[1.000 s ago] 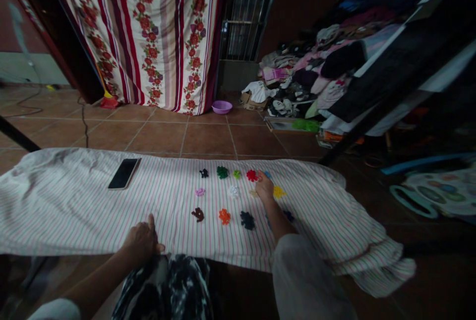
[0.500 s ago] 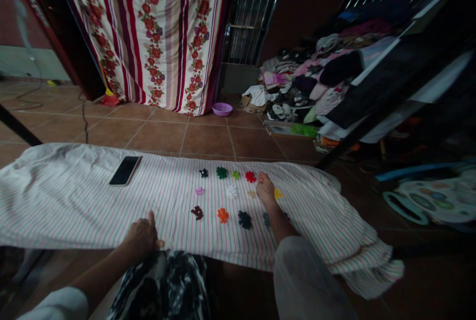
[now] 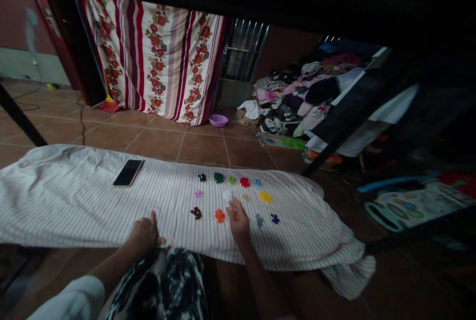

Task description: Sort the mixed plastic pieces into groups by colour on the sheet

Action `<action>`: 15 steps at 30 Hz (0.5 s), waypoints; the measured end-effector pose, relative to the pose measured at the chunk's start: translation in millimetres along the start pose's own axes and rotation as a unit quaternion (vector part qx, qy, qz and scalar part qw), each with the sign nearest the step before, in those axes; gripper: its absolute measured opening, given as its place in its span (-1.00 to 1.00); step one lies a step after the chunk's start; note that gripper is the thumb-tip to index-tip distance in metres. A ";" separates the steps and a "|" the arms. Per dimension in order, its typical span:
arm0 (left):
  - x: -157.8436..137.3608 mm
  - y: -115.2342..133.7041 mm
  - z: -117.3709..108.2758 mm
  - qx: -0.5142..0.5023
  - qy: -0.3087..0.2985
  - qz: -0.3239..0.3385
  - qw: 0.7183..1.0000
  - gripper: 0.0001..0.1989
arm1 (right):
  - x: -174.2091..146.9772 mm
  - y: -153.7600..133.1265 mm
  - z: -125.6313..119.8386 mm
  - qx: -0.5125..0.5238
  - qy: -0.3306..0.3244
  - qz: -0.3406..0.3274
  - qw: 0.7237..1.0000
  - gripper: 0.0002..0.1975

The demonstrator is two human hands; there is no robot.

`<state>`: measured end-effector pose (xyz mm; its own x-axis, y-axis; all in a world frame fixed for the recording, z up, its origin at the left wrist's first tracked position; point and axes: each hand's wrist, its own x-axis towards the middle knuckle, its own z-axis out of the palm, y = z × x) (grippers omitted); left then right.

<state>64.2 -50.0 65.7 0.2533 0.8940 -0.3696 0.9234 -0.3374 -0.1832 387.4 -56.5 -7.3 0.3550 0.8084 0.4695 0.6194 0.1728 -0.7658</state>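
Observation:
Small coloured clusters of pieces lie in rough rows on a striped cloth [image 3: 171,191]; their exact kind is too small to tell. My right hand [image 3: 239,218] is over the middle of them, its loosely bent fingers reaching to the white cluster [image 3: 228,194]. It hides the dark grey cluster. Orange [image 3: 219,216] lies left of this hand, grey [image 3: 259,220] and dark blue [image 3: 275,218] right. Farther back are red [image 3: 244,181], light blue [image 3: 257,182] and dark green [image 3: 218,177] clusters. My left hand [image 3: 145,233] rests at the cloth's near edge, thumb and index finger spread, holding nothing.
A phone [image 3: 128,173] lies on the cloth's left part. Yellow [image 3: 266,197] and brown [image 3: 196,213] clusters sit towards either side. Beyond are a purple basin [image 3: 218,120], a floral curtain [image 3: 159,62] and a heap of clothes [image 3: 290,94].
My right hand has moved left and nearer, from beside the red cluster to the white one. The light blue cluster now shows. My left hand has stayed put, while the view has shifted.

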 end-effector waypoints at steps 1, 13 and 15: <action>-1.5 0.8 1.0 -0.003 0.008 -0.004 1.000 -0.20 | -17.7 -3.4 4.3 -0.011 -0.015 -0.011 1.000 -0.56; -32.0 14.2 20.7 0.007 0.096 -0.003 0.995 -0.42 | -99.1 -54.9 -8.6 -0.264 -0.226 -0.041 0.937 -0.54; -33.7 12.1 25.7 0.006 0.101 0.008 0.995 -0.42 | -94.2 -71.9 -11.6 -0.305 -0.260 -0.023 0.916 -0.53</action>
<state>59.5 -91.8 52.5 0.3211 0.9294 -0.1818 0.9157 -0.3537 -0.1907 317.5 -151.6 8.7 0.0363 0.9943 0.1006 0.9575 -0.0057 -0.2885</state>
